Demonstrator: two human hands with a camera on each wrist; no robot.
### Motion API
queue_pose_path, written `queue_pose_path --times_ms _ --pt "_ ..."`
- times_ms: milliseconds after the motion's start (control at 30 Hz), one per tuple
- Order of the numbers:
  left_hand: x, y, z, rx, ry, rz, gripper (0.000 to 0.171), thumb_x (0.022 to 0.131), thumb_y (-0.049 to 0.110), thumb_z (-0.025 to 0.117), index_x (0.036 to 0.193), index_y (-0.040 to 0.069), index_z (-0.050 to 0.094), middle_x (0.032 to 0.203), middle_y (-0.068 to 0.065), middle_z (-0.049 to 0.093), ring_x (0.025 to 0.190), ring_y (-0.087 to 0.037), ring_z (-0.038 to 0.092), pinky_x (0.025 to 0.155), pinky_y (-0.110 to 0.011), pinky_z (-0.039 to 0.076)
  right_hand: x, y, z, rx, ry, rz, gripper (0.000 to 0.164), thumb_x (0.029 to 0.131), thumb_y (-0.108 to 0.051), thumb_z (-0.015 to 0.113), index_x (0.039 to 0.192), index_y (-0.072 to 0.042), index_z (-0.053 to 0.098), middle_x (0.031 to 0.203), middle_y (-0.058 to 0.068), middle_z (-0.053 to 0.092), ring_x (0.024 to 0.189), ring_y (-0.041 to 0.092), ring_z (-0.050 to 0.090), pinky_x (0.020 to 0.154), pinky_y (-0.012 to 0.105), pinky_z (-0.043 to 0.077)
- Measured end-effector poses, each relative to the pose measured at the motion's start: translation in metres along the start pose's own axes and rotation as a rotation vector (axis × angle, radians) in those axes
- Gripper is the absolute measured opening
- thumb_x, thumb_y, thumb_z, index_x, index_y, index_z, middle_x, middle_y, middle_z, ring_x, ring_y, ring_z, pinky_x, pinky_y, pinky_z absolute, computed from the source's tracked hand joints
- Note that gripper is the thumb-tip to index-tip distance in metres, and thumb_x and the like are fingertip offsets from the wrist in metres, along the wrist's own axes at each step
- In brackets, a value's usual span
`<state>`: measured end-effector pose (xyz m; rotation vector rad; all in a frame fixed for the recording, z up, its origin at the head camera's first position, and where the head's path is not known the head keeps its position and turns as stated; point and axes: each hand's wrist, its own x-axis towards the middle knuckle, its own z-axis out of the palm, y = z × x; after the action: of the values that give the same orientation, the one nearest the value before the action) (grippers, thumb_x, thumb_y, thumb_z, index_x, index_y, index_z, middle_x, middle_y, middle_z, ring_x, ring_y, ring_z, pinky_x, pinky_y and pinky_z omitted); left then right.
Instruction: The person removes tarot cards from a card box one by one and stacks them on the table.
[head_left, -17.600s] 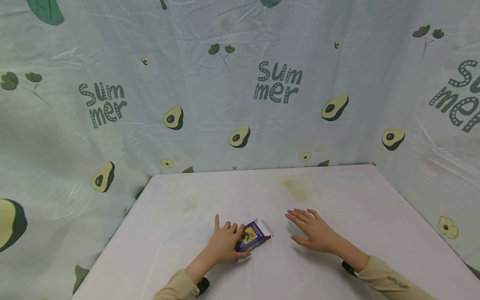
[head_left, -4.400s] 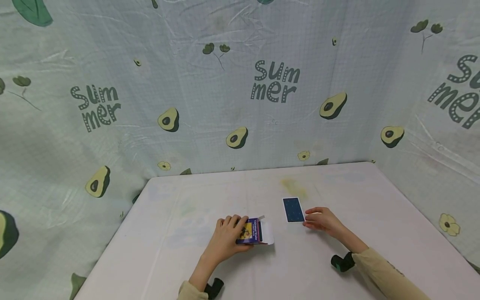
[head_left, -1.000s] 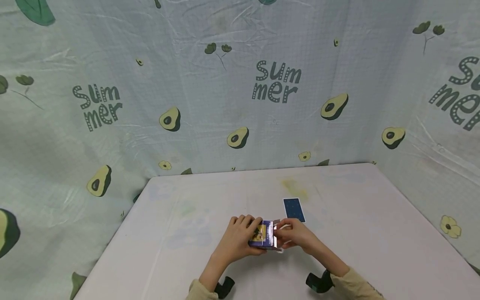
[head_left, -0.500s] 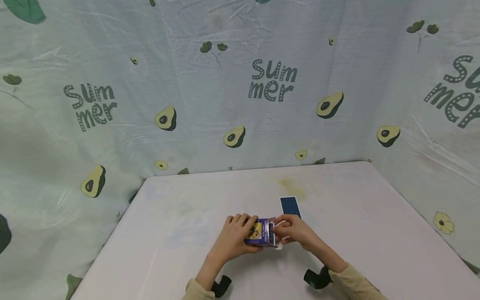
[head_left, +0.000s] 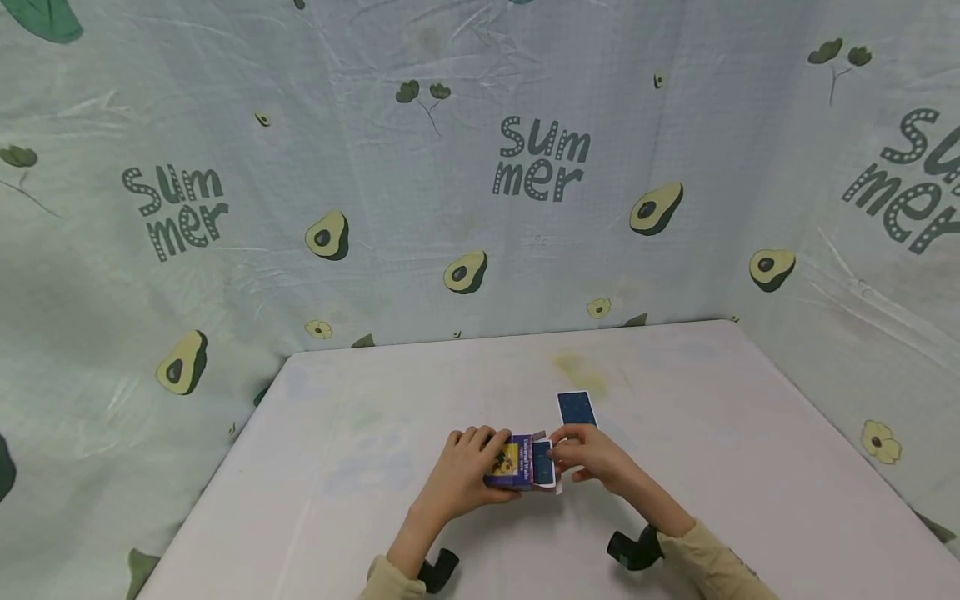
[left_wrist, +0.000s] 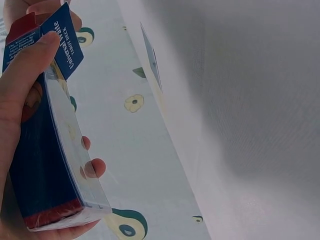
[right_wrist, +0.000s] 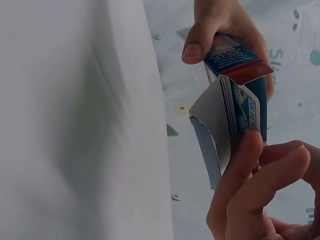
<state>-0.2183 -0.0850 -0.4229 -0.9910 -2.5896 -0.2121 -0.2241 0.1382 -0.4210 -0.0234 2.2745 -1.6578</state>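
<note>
My left hand (head_left: 459, 473) grips a blue tarot card box (head_left: 508, 463) above the table, its flap open toward the right. In the left wrist view the thumb lies on the box (left_wrist: 47, 155), and fingertips show through its clear side. Several tarot cards (head_left: 543, 464) stick partly out of the open end, dark blue backs up. My right hand (head_left: 592, 458) pinches these cards at their protruding end. The right wrist view shows its fingertips on the card stack (right_wrist: 245, 110), beside the bent white flap (right_wrist: 212, 112). Another tarot card (head_left: 576, 407) lies back up on the table, partly behind the right hand.
The white table (head_left: 390, 400) stretches out around both hands. Behind it and along the sides hangs a pale curtain (head_left: 405, 250) printed with avocados and lettering. Dark wrist cameras (head_left: 634, 550) sit under both wrists, close over the table.
The box was on the table at first, and a single card has since been laid down. Over the last second, the right hand has drawn more cards partly out of the box.
</note>
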Motion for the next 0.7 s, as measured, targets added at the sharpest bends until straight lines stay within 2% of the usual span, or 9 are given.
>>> queue_pose_path --times_ms 133,300,433,700 --pt "0.001 0.000 0.001 -0.009 -0.015 -0.011 0.077 0.063 0.057 0.071 0.124 0.018 0.046 0.105 -0.001 0.055 0.093 -0.016 0.052 0.079 -0.037 0.041 -0.001 -0.001 -0.006 -0.004 -0.027 -0.017 0.037 0.081 -0.018 0.061 0.111 0.002 0.053 0.086 0.005 0.068 0.069 0.011 0.062 0.052 0.024 0.043" --pt "0.001 -0.001 0.000 -0.013 -0.001 -0.013 0.077 0.062 0.057 0.072 0.124 0.018 0.047 0.105 -0.001 0.055 0.094 -0.017 0.052 0.079 -0.038 0.041 0.001 -0.001 -0.014 -0.024 -0.066 -0.038 0.039 0.082 -0.017 0.058 0.116 0.001 0.053 0.090 0.007 0.068 0.070 0.011 0.061 0.052 0.024 0.042" --pt "0.000 -0.002 0.001 -0.015 -0.010 -0.024 0.078 0.062 0.056 0.073 0.125 0.018 0.047 0.106 -0.002 0.055 0.095 -0.017 0.052 0.079 -0.038 0.041 0.001 -0.002 -0.019 -0.044 -0.082 -0.053 0.038 0.082 -0.016 0.057 0.116 0.001 0.053 0.094 0.010 0.067 0.071 0.012 0.060 0.054 0.025 0.042" --pt "-0.001 -0.005 0.002 -0.018 -0.008 -0.034 0.079 0.061 0.057 0.073 0.125 0.018 0.047 0.106 -0.002 0.055 0.095 -0.018 0.052 0.080 -0.038 0.041 -0.001 -0.005 -0.026 -0.070 -0.070 -0.056 0.038 0.082 -0.020 0.062 0.113 0.001 0.055 0.090 0.008 0.067 0.070 0.013 0.060 0.055 0.025 0.043"
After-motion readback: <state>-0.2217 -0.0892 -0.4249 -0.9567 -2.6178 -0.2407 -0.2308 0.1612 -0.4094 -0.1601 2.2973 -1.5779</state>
